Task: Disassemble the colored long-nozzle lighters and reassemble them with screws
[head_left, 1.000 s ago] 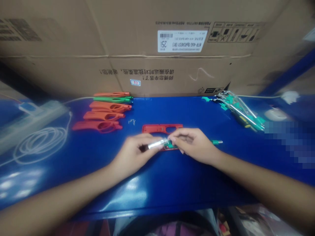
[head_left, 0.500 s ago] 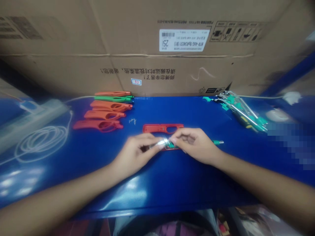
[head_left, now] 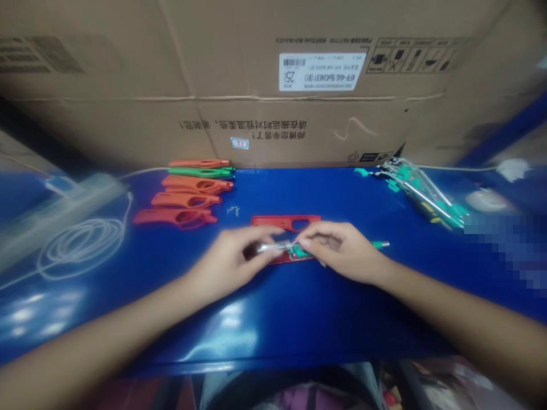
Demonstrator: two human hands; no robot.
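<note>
Between my hands, a red lighter shell half [head_left: 284,260] lies on the blue table, partly covered. A clear, shiny lighter fuel tank [head_left: 273,247] rests over it. My left hand [head_left: 233,250] is around the tank, its thumb and forefinger spread apart on either side. At the tank's right end, the fingertips of my right hand [head_left: 337,247] pinch at a green lighter part [head_left: 299,251]; a thin wire shows there. A green rod end [head_left: 380,245] sticks out beyond that hand. Just behind lies another red shell half [head_left: 273,221] with a trigger opening.
Several orange, red and green lighter bodies [head_left: 188,199] lie at back left, with small metal bits [head_left: 233,211] beside them. A coiled white cable [head_left: 81,247] and power strip [head_left: 85,196] are left. Green-and-silver rods [head_left: 427,196] are piled right. A cardboard box [head_left: 239,62] stands behind.
My left forefinger has lifted away from the fuel tank, so more of the tank shows. My right hand stays pinched at nearly the same spot. The view has shifted slightly.
</note>
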